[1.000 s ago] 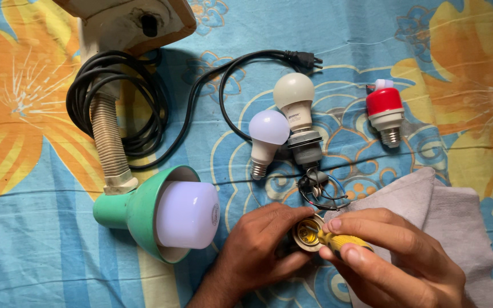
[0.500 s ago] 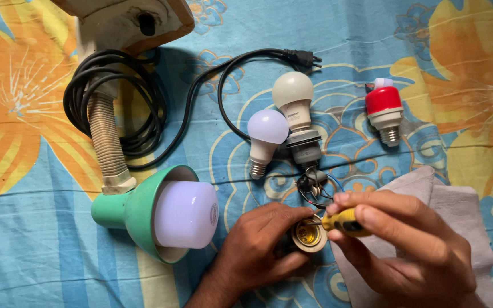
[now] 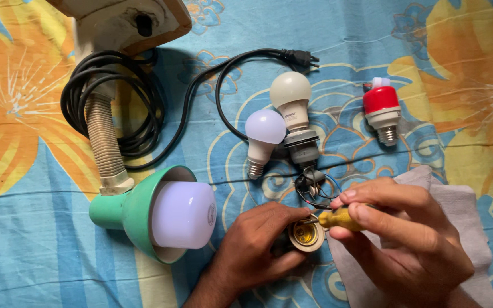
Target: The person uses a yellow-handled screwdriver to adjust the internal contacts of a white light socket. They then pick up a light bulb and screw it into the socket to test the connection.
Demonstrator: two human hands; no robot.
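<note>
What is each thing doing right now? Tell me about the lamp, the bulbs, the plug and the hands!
Lamp: lying down, big bulb fitted, unlit.
Plug: unplugged.
White bulbs: loose, unlit.
Red bulb: loose, unlit.
Socket: empty, held by left hand.
Screwdriver: gripped by right hand, tip at socket.

The right hand [image 3: 406,239] has risen from beneath the brass lamp socket [image 3: 307,235] to beside it. Its fingers [image 3: 372,214] now pinch the yellow screwdriver handle [image 3: 340,218] level, where a second ago it angled low under them, tip at the socket's rim.
</note>
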